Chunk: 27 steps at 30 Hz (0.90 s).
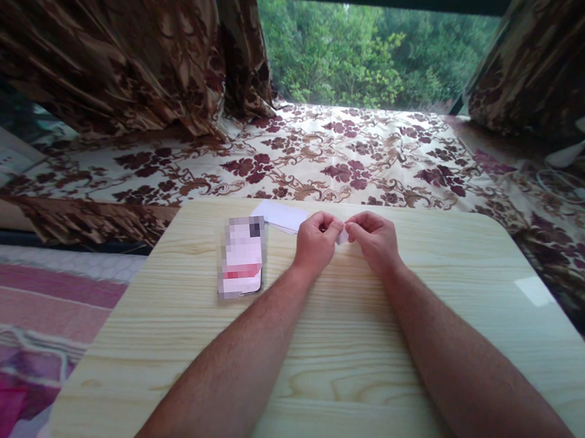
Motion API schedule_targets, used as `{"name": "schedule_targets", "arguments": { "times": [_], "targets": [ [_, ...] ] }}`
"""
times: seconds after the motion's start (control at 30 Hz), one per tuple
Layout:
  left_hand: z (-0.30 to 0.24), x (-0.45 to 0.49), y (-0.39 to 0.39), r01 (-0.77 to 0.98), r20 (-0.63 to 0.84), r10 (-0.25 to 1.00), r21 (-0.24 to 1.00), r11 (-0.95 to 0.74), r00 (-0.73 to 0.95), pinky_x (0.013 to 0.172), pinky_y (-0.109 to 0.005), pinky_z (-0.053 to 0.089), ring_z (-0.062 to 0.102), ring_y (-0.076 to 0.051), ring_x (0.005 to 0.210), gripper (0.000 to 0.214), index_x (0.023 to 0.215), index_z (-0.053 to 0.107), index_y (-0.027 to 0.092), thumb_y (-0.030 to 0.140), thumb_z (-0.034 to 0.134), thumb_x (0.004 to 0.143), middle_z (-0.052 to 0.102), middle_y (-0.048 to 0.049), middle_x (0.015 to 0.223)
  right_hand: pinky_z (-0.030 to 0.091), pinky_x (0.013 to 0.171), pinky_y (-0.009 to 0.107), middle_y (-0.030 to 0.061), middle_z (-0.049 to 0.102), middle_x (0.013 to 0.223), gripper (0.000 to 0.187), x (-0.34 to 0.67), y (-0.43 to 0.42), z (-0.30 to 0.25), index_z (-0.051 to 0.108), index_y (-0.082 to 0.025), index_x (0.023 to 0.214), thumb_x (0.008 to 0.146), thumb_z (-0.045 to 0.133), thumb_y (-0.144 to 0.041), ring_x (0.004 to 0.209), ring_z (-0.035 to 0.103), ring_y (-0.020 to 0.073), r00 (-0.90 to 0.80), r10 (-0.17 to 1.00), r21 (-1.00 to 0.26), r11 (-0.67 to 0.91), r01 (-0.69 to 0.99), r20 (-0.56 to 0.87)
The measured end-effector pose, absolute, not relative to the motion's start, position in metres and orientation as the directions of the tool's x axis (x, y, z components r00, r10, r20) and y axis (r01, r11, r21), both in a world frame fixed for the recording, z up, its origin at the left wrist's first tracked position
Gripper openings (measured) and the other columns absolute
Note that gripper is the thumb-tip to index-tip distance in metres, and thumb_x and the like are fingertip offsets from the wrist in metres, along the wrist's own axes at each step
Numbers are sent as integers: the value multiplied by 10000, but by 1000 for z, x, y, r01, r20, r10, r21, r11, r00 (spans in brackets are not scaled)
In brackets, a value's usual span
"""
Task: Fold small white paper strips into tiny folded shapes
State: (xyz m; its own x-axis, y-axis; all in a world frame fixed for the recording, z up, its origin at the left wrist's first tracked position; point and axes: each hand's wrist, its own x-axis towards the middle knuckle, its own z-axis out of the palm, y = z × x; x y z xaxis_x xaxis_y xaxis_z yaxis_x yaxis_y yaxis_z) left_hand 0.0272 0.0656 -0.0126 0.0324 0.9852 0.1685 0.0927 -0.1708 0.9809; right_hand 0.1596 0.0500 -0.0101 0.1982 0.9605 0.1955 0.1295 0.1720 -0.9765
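Observation:
My left hand (318, 242) and my right hand (374, 238) meet above the far half of the table, thumbs and forefingers pinched close together. Between the fingertips shows a small white piece of paper (342, 236), mostly covered by the fingers. White paper sheets (283, 217) lie just beyond my left hand, near the table's far edge. To the left of that hand lies a phone (243, 252), its surface blurred into blocks with a red band across the lower part.
The light wood-grain table (329, 390) has rounded corners. Beyond it, a floral cloth (348, 148) covers the window ledge. Heavy brown curtains (161, 55) frame the window, and striped bedding (51, 289) lies at the left. A white cable (565, 183) rests at the right.

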Motion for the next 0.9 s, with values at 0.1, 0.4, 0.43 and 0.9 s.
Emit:
{"name": "schedule_targets", "arguments": {
  "times": [0.1,0.4,0.43,0.9],
  "targets": [
    [-12,27,65,90,172,985,981,-174,26,589,-249,387,489,-121,609,200,680,600,179,341,638,789,559,19,639,401,510,246,-16,614,569,112,160,51,-12,649,-176,692,736,682,-274,512,527,112,200,960,-977,176,116,197],
    [-13,27,64,97,209,977,972,-213,51,598,-249,412,526,-123,621,182,730,633,172,336,625,807,598,8,665,403,520,249,-15,609,565,128,161,50,-13,652,-172,687,757,680,-276,509,515,108,163,965,-975,188,117,206],
    [-13,27,64,101,206,977,973,-210,50,600,-249,416,531,-124,622,179,729,636,170,333,627,804,603,6,666,401,519,249,-15,609,565,132,161,51,-13,651,-173,684,756,682,-279,509,514,108,161,966,-975,186,124,204],
    [-14,27,67,85,155,987,984,-157,36,566,-249,392,511,-119,584,160,694,645,164,306,643,769,590,10,618,395,517,255,-10,621,570,166,161,50,-13,644,-172,640,728,713,-296,515,514,111,155,966,-973,187,135,207]
  ]
}}
